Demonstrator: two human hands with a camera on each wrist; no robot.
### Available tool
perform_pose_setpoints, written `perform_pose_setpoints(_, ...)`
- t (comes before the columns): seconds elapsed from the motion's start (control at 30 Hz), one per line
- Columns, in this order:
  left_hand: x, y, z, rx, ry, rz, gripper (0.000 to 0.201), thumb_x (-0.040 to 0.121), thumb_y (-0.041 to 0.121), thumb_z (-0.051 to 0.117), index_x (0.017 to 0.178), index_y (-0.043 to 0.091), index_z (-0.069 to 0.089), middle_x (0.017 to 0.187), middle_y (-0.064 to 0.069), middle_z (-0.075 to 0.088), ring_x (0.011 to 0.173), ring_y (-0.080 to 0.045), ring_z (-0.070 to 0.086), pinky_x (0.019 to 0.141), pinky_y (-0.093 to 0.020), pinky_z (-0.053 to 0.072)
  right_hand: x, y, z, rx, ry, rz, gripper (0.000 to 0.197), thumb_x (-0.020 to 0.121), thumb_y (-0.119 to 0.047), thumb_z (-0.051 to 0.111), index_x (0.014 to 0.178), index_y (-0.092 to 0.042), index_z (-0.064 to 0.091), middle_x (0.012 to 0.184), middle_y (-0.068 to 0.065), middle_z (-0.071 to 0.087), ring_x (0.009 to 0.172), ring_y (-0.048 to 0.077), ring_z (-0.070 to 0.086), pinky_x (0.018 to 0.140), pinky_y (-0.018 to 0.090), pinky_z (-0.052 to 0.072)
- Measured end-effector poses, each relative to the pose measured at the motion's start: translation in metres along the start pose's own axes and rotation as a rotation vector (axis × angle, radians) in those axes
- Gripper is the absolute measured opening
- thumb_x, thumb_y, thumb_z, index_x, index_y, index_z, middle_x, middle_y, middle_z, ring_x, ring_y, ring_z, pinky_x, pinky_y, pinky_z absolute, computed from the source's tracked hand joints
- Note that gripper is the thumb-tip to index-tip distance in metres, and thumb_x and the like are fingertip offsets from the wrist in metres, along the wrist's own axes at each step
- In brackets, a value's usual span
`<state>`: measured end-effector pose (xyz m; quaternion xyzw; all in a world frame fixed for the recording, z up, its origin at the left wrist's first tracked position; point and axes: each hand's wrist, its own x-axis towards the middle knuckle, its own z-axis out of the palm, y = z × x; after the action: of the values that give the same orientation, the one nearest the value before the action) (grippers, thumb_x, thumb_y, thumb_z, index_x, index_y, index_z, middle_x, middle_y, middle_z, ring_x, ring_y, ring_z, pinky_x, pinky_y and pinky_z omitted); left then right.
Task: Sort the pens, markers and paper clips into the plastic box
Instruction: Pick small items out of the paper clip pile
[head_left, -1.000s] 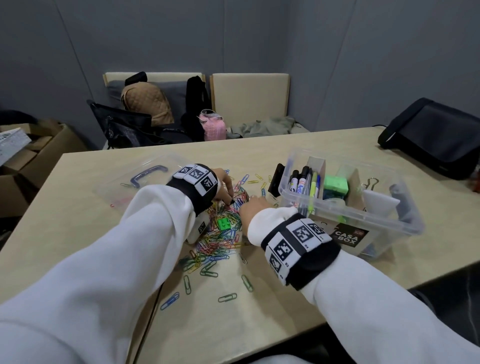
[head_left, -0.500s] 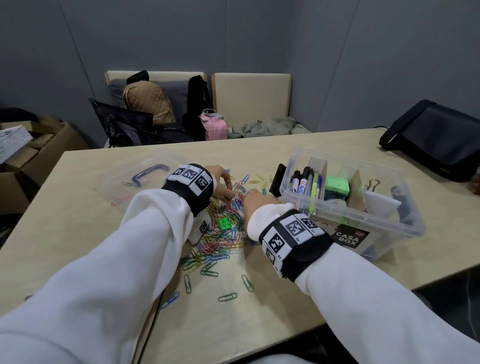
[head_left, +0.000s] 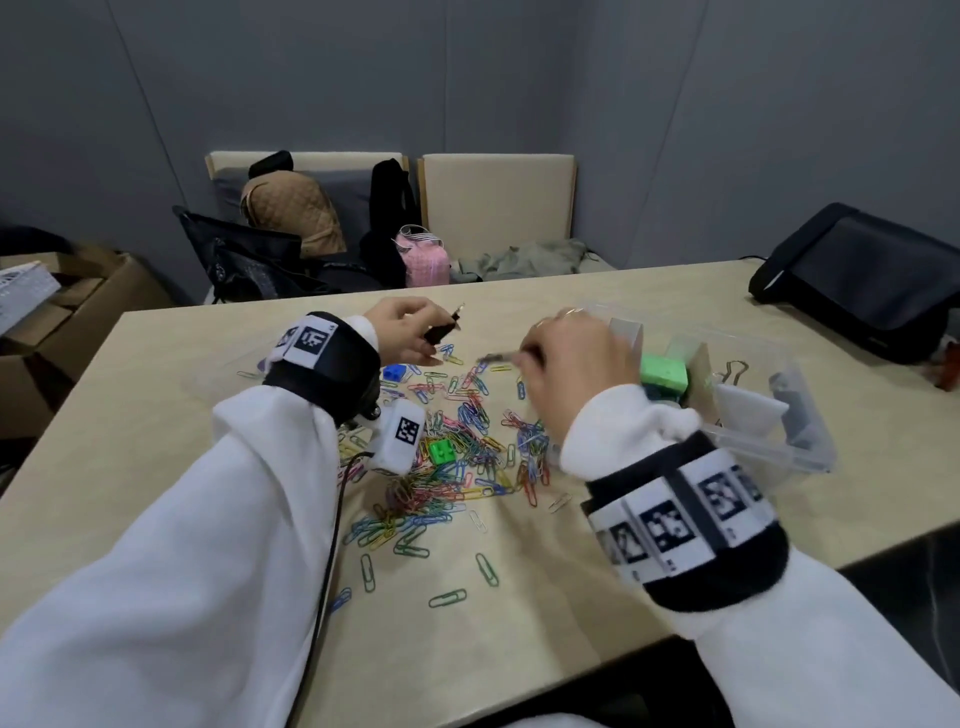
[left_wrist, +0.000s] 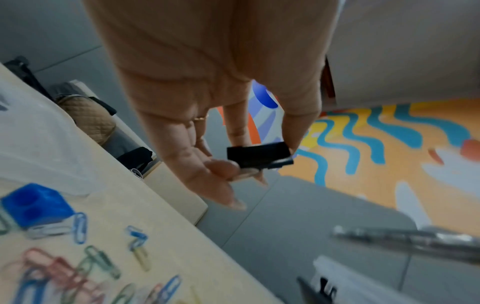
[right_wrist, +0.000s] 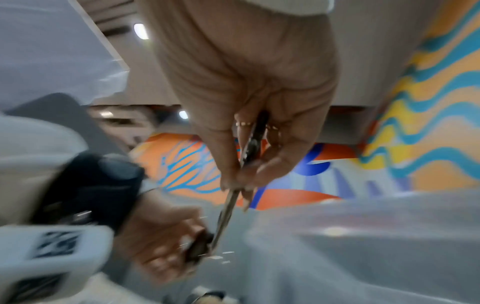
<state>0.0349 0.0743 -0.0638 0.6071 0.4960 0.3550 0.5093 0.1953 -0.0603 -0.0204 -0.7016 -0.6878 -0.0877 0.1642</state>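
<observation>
Many coloured paper clips (head_left: 467, 452) lie in a heap on the table's middle. My left hand (head_left: 436, 332) is raised above the heap's far side and pinches a small black binder clip (left_wrist: 259, 154) between thumb and fingers. My right hand (head_left: 535, 358), just to its right, grips a thin dark and silver pen-like stick (right_wrist: 233, 197) whose tip points toward the left hand. Motion blur keeps me from telling exactly what the stick is. The clear plastic box (head_left: 779, 447) stands at the right, partly hidden behind my right wrist, with a green block (head_left: 664, 371) inside.
A small blue block (head_left: 393, 372) and a green block (head_left: 441, 451) sit among the clips. Loose clips are scattered toward the near edge. A black bag (head_left: 857, 280) lies on the table's far right corner. Chairs holding bags (head_left: 291, 218) stand behind the table.
Both hands have lifted off the clip heap. The left now holds a black binder clip and the right holds the thin stick. The view has moved in closer.
</observation>
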Motion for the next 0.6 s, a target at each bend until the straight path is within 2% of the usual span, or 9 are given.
perform_pose_setpoints(0.07, -0.002, 0.003, -0.004, -0.065, 0.008, -0.003, 0.023, 0.096, 0.017, 0.047, 0.085, 0.012, 0.067, 0.075, -0.004, 0.053, 0.043, -0.006, 0.05, 0.067, -0.028, 0.059, 0.005, 0.023, -0.009, 0.118, 0.167, 0.107, 0.03, 0.096, -0.039, 0.051, 0.104, -0.018, 0.07, 0.099, 0.008, 0.069, 0.09, 0.032, 0.063, 0.071, 0.032, 0.047)
perform_pose_setpoints(0.13, -0.004, 0.008, -0.001, -0.064, 0.014, -0.003, 0.025, 0.097, 0.022, 0.048, 0.084, 0.015, 0.069, 0.076, -0.003, 0.054, 0.045, -0.006, 0.048, 0.071, -0.028, 0.057, 0.011, 0.043, -0.012, 0.144, 0.24, 0.245, 0.031, 0.1, -0.031, 0.044, 0.109, -0.013, 0.068, 0.104, 0.013, 0.068, 0.094, 0.033, 0.061, 0.07, 0.032, 0.038)
perform_pose_setpoints(0.2, -0.008, 0.015, 0.007, -0.062, 0.014, 0.002, 0.027, 0.097, 0.025, 0.047, 0.082, 0.018, 0.069, 0.083, -0.005, 0.056, 0.049, -0.008, 0.05, 0.064, -0.024, 0.058, 0.015, 0.06, -0.006, 0.165, 0.229, 0.352, 0.029, 0.099, -0.018, 0.04, 0.114, -0.009, 0.063, 0.11, 0.017, 0.065, 0.101, 0.035, 0.058, 0.075, 0.036, 0.038)
perform_pose_setpoints(0.27, -0.013, 0.021, 0.019, -0.077, -0.013, 0.012, 0.026, 0.096, 0.027, 0.049, 0.083, 0.018, 0.069, 0.088, -0.006, 0.058, 0.054, -0.01, 0.052, 0.059, -0.023, 0.057, 0.014, 0.07, 0.005, 0.271, 0.234, 0.419, 0.024, 0.097, -0.015, 0.045, 0.112, -0.009, 0.064, 0.107, 0.016, 0.067, 0.102, 0.034, 0.059, 0.082, 0.035, 0.043)
perform_pose_setpoints(0.33, -0.017, 0.025, 0.031, -0.08, -0.062, 0.033, 0.026, 0.096, 0.029, 0.049, 0.084, 0.018, 0.07, 0.093, -0.008, 0.06, 0.057, -0.012, 0.054, 0.065, -0.028, 0.056, 0.013, 0.079, 0.016, 0.494, 0.331, 0.45, 0.012, 0.092, -0.019, 0.055, 0.097, -0.015, 0.066, 0.092, 0.009, 0.072, 0.092, 0.027, 0.066, 0.083, 0.033, 0.048)
perform_pose_setpoints(0.4, -0.019, 0.029, 0.04, -0.075, -0.101, 0.06, 0.026, 0.096, 0.03, 0.049, 0.085, 0.018, 0.07, 0.1, -0.008, 0.062, 0.059, -0.012, 0.054, 0.07, -0.032, 0.056, 0.011, 0.083, 0.023, 0.738, 0.434, 0.461, 0.006, 0.087, -0.022, 0.064, 0.082, -0.019, 0.065, 0.074, 0.002, 0.072, 0.071, 0.016, 0.07, 0.077, 0.035, 0.056)
perform_pose_setpoints(0.47, -0.021, 0.034, 0.048, -0.074, -0.118, 0.081, 0.026, 0.095, 0.031, 0.05, 0.085, 0.018, 0.07, 0.101, -0.008, 0.062, 0.057, -0.01, 0.054, 0.062, -0.027, 0.056, 0.009, 0.083, 0.023, 0.851, 0.48, 0.471, 0.014, 0.088, -0.027, 0.066, 0.078, -0.017, 0.067, 0.067, 0.001, 0.069, 0.059, 0.006, 0.065, 0.071, 0.027, 0.056)
perform_pose_setpoints(0.53, -0.023, 0.039, 0.054, -0.052, -0.115, 0.105, 0.026, 0.095, 0.032, 0.05, 0.085, 0.018, 0.07, 0.1, -0.008, 0.062, 0.056, -0.008, 0.054, 0.055, -0.021, 0.054, 0.008, 0.083, 0.024, 0.823, 0.535, 0.475, 0.027, 0.091, -0.036, 0.061, 0.081, -0.013, 0.071, 0.066, 0.002, 0.066, 0.063, 0.013, 0.06, 0.069, 0.026, 0.049)
perform_pose_setpoints(0.6, -0.024, 0.041, 0.058, -0.026, -0.111, 0.127, 0.026, 0.095, 0.032, 0.049, 0.085, 0.019, 0.07, 0.103, -0.011, 0.062, 0.056, -0.008, 0.054, 0.053, -0.019, 0.054, 0.009, 0.082, 0.025, 0.761, 0.554, 0.477, 0.036, 0.094, -0.042, 0.053, 0.08, -0.016, 0.072, 0.072, 0.006, 0.067, 0.071, 0.022, 0.059, 0.07, 0.031, 0.047)
